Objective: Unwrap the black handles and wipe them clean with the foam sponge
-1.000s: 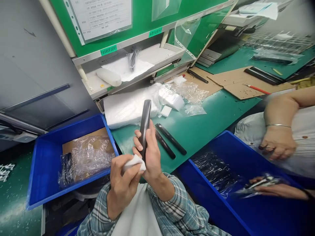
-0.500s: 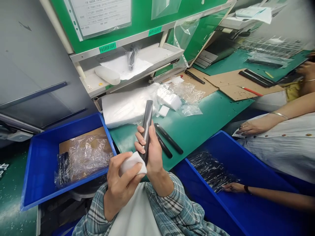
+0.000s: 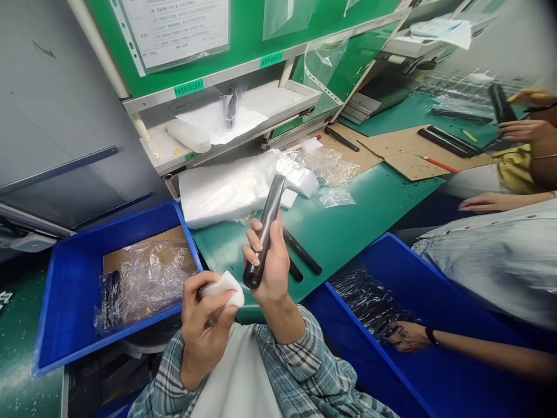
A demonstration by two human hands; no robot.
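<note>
My right hand (image 3: 276, 270) is wrapped round a glossy black bar (image 3: 268, 217), long and rounded, held tilted with its far end up over the table. In my left hand (image 3: 202, 337) a folded white pad (image 3: 228, 290), soft like foam or cloth, is pinched between thumb and fingers. A small gap lies between the pad and the bar's near end. Behind my right hand, two similar black bars (image 3: 304, 252) rest on the green table (image 3: 365, 200), one partly hidden by the hand.
Wrapped white sheets (image 3: 217, 191) and clear plastic bags (image 3: 335, 168) lie at the back. A blue bin (image 3: 47, 325) with plastic stands left; another blue bin (image 3: 369, 363) holds bagged black pieces, with a co-worker's hand (image 3: 409, 337) inside. Cardboard (image 3: 404, 162) lies at right.
My left hand with the white pad has drawn away from the bar, left and down. The bar has tilted rightward, showing its near end. At right, a co-worker's hands now hold up a dark piece.
</note>
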